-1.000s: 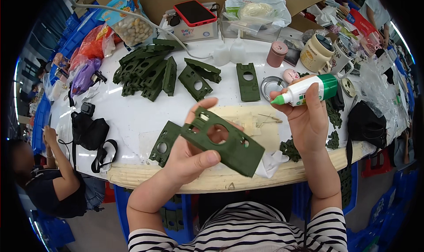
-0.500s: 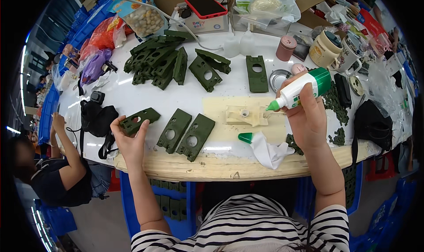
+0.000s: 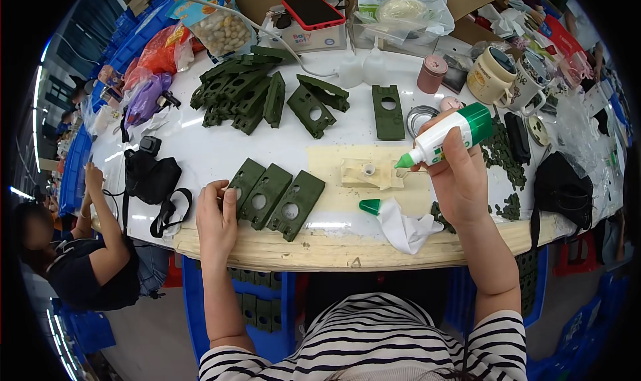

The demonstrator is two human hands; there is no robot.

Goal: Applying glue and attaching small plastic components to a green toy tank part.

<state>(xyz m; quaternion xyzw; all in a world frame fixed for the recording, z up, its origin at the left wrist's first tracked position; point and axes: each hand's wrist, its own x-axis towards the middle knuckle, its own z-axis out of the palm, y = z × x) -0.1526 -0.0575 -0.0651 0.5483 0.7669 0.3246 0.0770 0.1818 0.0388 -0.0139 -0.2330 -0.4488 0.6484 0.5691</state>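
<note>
Green panels (image 3: 274,186) line up toward 9 o'clock; I'm apparently aligning the leftmost panel (image 3: 248,174), left hand (image 3: 217,217) at its edge, whether pinching I can't tell. My right hand (image 3: 461,184) clamps the squeeze bottle (image 3: 433,146) toward 2 o'clock; moving on calls for clean left-finger clearance.

Three flat parts (image 3: 272,183) side by side near the table's front edge, left hand (image 3: 218,221) at the row's left end. Block (image 3: 352,175) sits on mat (image 3: 324,157) to their right, cap (image 3: 369,206) and cloth (image 3: 410,231) in front of it, squeeze bottle (image 3: 446,139) in right hand (image 3: 459,184) at upper right. Behind: part pile (image 3: 234,97) left, lone part (image 3: 387,125) centre, mugs (image 3: 489,77) right, phone (image 3: 312,11) on box (image 3: 307,39) at rear.
</note>
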